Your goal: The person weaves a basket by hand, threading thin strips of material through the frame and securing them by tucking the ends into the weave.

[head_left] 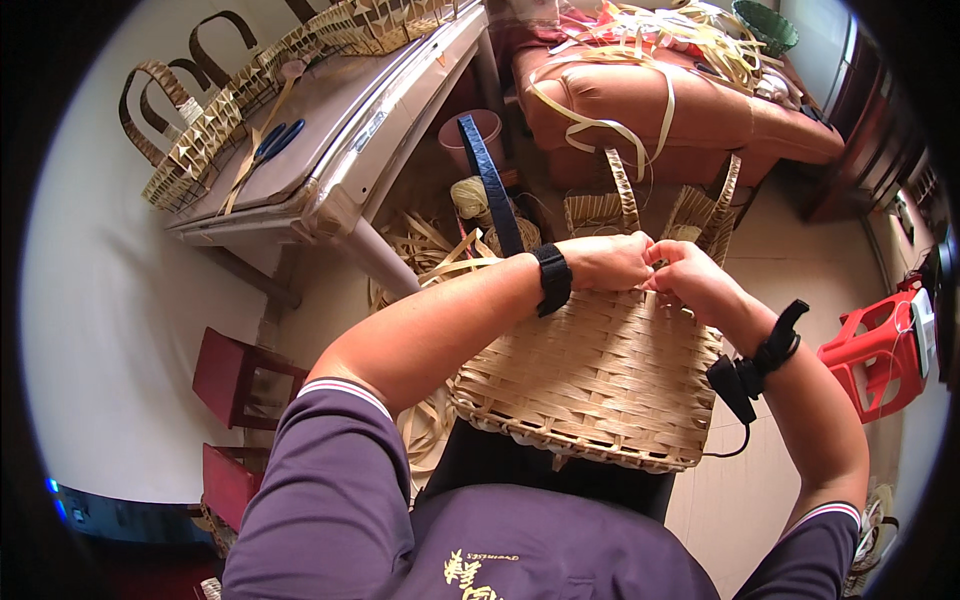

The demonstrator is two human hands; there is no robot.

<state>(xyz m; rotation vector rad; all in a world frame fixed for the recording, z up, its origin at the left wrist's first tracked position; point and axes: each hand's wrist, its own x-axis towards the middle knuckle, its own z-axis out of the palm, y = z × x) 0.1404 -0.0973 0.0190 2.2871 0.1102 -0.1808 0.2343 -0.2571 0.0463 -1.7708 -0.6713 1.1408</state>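
A woven basket [590, 375] of pale tan strips rests tilted on my lap, its broad woven side facing me. My left hand [612, 262] and my right hand [692, 278] meet at its far edge, fingertips close together. Both are closed in a pinch. Whatever lies between the fingers is too small or too hidden to make out. A dark strap circles each wrist, and the right one carries a small black device. Just left of my left hand rises a blue wrapped handle [488, 185]; where its base joins is hidden.
On the table [330, 110] at left lie dark scissors [278, 141] beside handled baskets [190, 150]. An orange sofa [640, 105] bears loose strips. A pink bin [470, 135], red stool [880, 355], dark red stools [235, 380] and loose strips [425, 430] stand or lie around.
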